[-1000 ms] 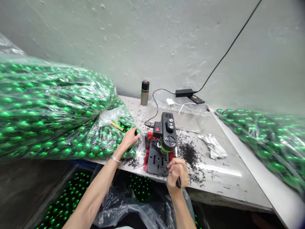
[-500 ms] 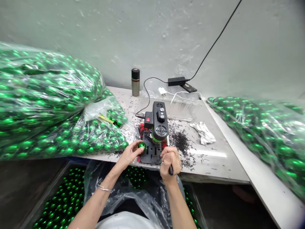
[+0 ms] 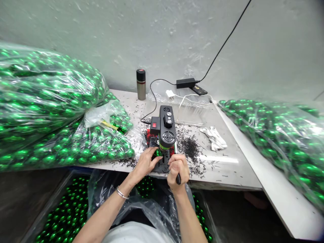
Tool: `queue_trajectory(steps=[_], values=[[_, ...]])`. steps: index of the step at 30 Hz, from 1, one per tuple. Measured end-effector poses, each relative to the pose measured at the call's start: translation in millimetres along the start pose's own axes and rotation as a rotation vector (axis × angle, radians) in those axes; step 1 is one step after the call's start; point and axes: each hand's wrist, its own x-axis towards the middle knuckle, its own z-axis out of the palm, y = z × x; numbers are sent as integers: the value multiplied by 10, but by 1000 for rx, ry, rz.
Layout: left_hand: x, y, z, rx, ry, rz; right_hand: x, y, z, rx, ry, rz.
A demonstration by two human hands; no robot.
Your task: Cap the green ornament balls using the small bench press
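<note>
A capped flask (image 3: pixel 141 86) stands near the wall (image 3: pixel 162 37), white gloves (image 3: pixel 215 139) lying further right.

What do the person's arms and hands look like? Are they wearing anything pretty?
The left hand and right hand are bare. No sleeves show on the forearms. A thin, shiny silver bracelet goes around the left wrist; none shows on the right.

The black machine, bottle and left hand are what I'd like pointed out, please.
Black machine (image 3: pixel 167 130): head view, top of housing.
Bottle (image 3: pixel 141 88): head view, metallic body.
Left hand (image 3: pixel 145 162): head view, back of hand.
</note>
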Motion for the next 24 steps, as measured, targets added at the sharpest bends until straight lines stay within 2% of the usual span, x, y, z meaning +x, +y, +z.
queue_trajectory(steps=[6,12,18,24], values=[[-113,-71,57,6,88,52,-19,14,4,8,5,-3],[-187,-100,83,40,122,-46,39,-6,-21,13,-9,-9],[-184,-118,62,39,68,-53,251,-131,-48,3,4,12],[-72,40,-19,147,-24,49,384,-202,-57,4,1,47]])
